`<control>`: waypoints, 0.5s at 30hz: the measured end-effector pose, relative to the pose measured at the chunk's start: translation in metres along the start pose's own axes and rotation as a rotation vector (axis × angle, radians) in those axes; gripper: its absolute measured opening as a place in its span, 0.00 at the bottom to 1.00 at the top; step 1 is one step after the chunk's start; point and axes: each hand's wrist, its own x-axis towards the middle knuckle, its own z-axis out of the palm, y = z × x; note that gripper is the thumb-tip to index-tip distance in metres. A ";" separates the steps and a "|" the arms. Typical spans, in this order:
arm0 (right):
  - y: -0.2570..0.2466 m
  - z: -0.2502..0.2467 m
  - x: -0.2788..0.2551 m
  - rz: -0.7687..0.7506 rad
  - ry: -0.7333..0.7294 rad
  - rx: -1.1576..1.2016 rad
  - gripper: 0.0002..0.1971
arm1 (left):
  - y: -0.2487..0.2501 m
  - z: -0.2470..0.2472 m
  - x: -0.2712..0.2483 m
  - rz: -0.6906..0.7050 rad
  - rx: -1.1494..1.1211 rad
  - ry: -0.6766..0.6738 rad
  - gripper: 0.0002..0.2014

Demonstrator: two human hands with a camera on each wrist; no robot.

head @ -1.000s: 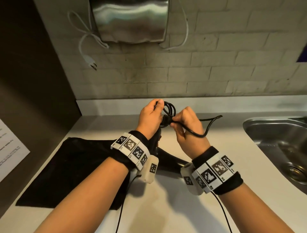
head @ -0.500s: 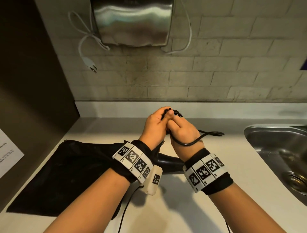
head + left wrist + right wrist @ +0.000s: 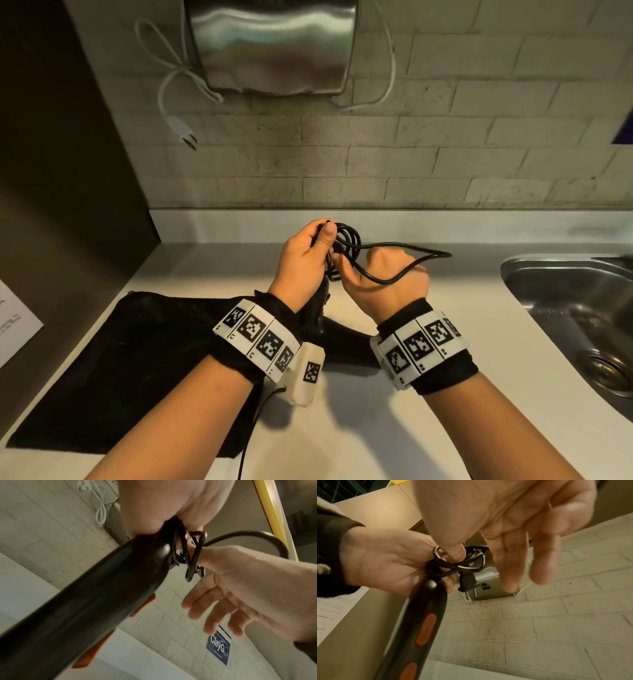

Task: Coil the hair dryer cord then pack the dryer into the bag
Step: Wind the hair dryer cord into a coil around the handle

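Head view, one black hair dryer, one cord coil pinched in my left hand, one black bag, my right hand now drawn apart from the left, fingers loose, thumb hooked in a loop.

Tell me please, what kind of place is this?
Probably a shared washroom or pantry: a steel sink set into a white counter, a metal hand dryer on the tiled wall, and a "ClayGo" clean-up sign.
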 end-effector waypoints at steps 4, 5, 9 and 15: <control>0.006 0.008 0.010 -0.128 -0.167 0.505 0.33 | 0.001 -0.004 0.001 -0.060 -0.075 -0.025 0.11; 0.004 0.011 0.011 -0.203 -0.184 0.648 0.30 | 0.001 -0.005 0.001 -0.063 -0.088 -0.037 0.12; -0.004 0.009 0.012 -0.266 -0.240 1.027 0.15 | 0.003 -0.006 0.001 -0.049 -0.155 -0.075 0.15; 0.022 0.002 0.011 -0.238 -0.304 0.510 0.12 | -0.002 -0.017 0.007 -0.039 -0.094 0.015 0.16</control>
